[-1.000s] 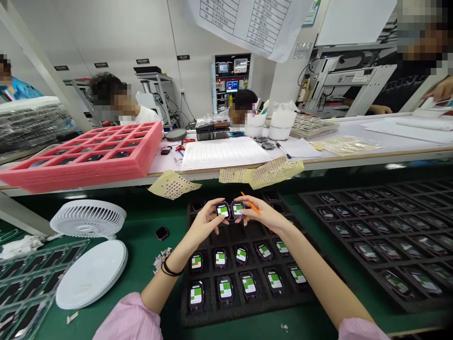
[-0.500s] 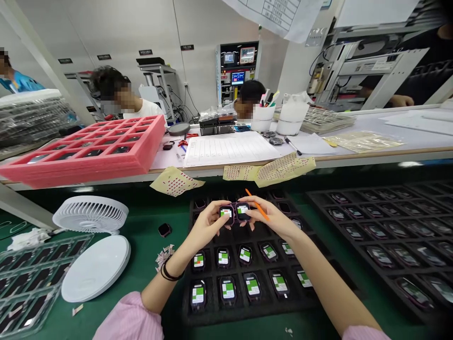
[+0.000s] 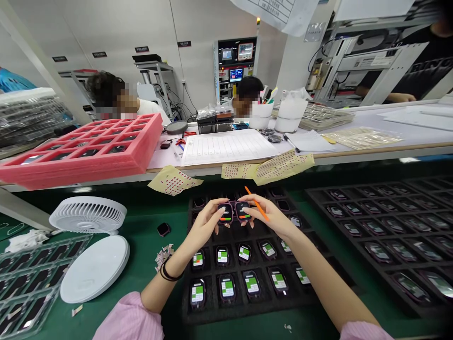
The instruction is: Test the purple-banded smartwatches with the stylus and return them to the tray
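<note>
The left hand [image 3: 205,227] pinches a square smartwatch [image 3: 225,213] between thumb and fingers, and the right hand [image 3: 271,218] pinches a second smartwatch [image 3: 243,211] the same way, an orange stylus [image 3: 257,207] tucked between its fingers. The two watches are held side by side, almost touching, just above a black foam tray [image 3: 187,311]. Both screens have just gone from mostly green to dark, with a short red and green bar. Below the grip, that tray holds rows of watches [image 3: 227,288] showing green screens. To the right lies a second black tray [image 3: 357,278] of watches. To the left, a loose watch [image 3: 163,229] rests on a green mat [image 3: 141,255], near a white fan [image 3: 88,215].
</note>
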`<move>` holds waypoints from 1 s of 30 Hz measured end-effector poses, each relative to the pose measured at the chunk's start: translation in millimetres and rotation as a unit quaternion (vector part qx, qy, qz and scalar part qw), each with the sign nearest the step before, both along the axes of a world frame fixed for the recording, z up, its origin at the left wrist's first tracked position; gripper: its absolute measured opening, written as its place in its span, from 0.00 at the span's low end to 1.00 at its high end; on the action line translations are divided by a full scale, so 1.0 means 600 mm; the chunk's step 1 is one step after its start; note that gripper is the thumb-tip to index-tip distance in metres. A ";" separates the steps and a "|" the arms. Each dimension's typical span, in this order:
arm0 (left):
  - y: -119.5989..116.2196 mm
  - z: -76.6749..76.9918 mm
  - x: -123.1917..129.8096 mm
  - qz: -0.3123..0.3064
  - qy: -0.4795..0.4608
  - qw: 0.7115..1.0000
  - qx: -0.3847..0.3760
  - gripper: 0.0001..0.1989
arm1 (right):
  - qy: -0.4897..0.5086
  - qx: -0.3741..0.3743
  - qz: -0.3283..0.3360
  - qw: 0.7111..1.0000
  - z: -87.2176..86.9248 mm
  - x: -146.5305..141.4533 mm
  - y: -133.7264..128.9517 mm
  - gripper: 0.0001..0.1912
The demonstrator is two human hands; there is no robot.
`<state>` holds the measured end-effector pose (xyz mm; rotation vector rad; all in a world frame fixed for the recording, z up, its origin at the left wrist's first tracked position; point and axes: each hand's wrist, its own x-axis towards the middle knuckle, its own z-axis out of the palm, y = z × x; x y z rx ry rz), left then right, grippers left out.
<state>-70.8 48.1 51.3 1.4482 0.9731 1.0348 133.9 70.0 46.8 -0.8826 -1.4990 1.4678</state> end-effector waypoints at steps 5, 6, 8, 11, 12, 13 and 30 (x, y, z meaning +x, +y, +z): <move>0.000 0.000 0.000 0.001 0.013 1.000 0.005 0.20 | 0.006 0.004 0.002 1.000 0.002 -0.001 -0.001 0.15; 0.000 0.000 0.000 0.001 0.016 1.000 0.007 0.19 | 0.008 0.006 0.005 1.000 0.003 -0.001 -0.002 0.15; 0.000 0.000 0.000 0.001 0.017 1.000 0.009 0.19 | 0.010 0.009 0.007 1.000 0.004 -0.001 -0.004 0.15; -0.001 0.002 0.000 0.002 0.004 1.000 -0.002 0.19 | 0.014 0.009 0.005 1.000 0.006 -0.001 -0.005 0.16; -0.002 0.002 -0.001 0.002 -0.002 1.000 -0.007 0.20 | 0.016 0.008 0.004 1.000 0.006 -0.001 -0.006 0.16; -0.002 0.003 -0.001 0.003 -0.010 1.000 -0.014 0.20 | 0.019 0.006 0.003 1.000 0.006 0.000 -0.006 0.15; 0.005 0.003 -0.006 0.020 -0.035 0.999 -0.027 0.24 | -0.005 -0.008 0.006 1.000 0.011 0.002 -0.005 0.16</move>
